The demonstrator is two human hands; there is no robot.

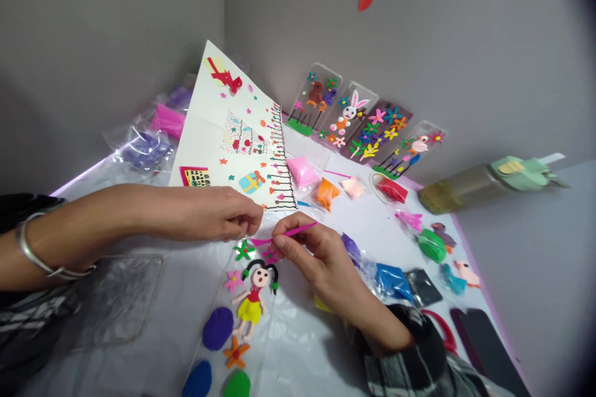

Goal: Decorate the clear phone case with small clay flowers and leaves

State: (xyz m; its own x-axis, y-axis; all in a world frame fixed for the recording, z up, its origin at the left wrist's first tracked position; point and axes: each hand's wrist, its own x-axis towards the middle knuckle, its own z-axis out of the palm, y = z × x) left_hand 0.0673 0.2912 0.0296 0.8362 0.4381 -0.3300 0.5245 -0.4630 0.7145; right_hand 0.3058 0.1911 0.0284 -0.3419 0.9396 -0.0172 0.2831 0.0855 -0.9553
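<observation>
Between the thumb and fingers of my right hand [321,257] is a thin pink modelling tool [298,230], its flat end pointing left over the upper end of a clear phone case [228,288]. My left hand [233,214] is closed, fingers curled down just beyond that end; whatever they pinch, if anything, is hidden. On the case lie a clay girl figure [254,301] with black pigtails and yellow skirt, a green flower [244,250], pink flowers and an orange flower [237,353]. Purple [218,328], blue [198,379] and green [237,384] clay lumps sit at its lower part.
Decorated phone cases [347,115] lean on the wall behind a decorated white card [200,118]. Clay packets [393,282] spread to the right, near a bottle [475,186], red-handled scissors [442,329] and a dark phone [487,347]. A clear plastic block [118,298] lies left.
</observation>
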